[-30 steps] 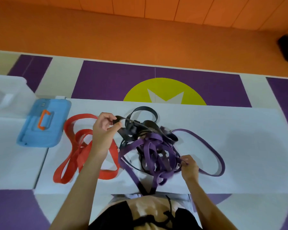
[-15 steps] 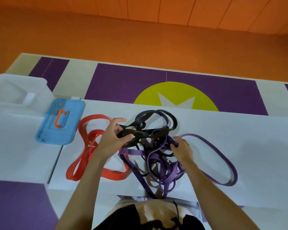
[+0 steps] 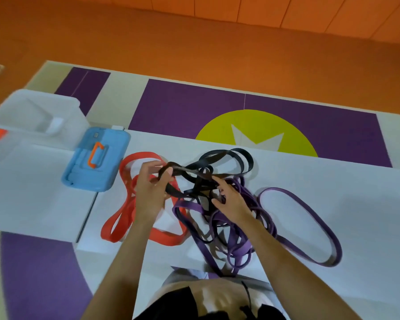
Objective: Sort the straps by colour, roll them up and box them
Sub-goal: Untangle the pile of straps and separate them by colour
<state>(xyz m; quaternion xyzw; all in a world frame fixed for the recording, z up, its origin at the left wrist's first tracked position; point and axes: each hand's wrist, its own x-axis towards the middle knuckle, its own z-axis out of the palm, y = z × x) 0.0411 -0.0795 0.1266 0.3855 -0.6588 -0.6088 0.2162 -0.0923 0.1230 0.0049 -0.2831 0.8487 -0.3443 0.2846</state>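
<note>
Clear plastic box stands open just left of and behind the blue lid, which lies flat on the white table with its orange handle up. Just right of the lid, the red straps lie in loose loops of their own, already apart from the other colours.

Further right of the lid, over the red loops, the person's left hand has its fingers curled round one end of the black straps, raised a little off the table. From that grip the black band runs away from the lid, its long axis roughly across the table, into a knot where black and purple cross. The right hand sits on that knot, index finger and thumb spread among the strands. Whether it pinches one cannot be told.

Farthest from the lid, the purple straps pile under the right wrist and trail out in one wide loop.

Sorting looks partly done: black is not yet free of purple. The left hand holds the line to draw lidward, while the right, nearer the knot, seems placed to hold purple down. Nothing is rolled yet.
</note>
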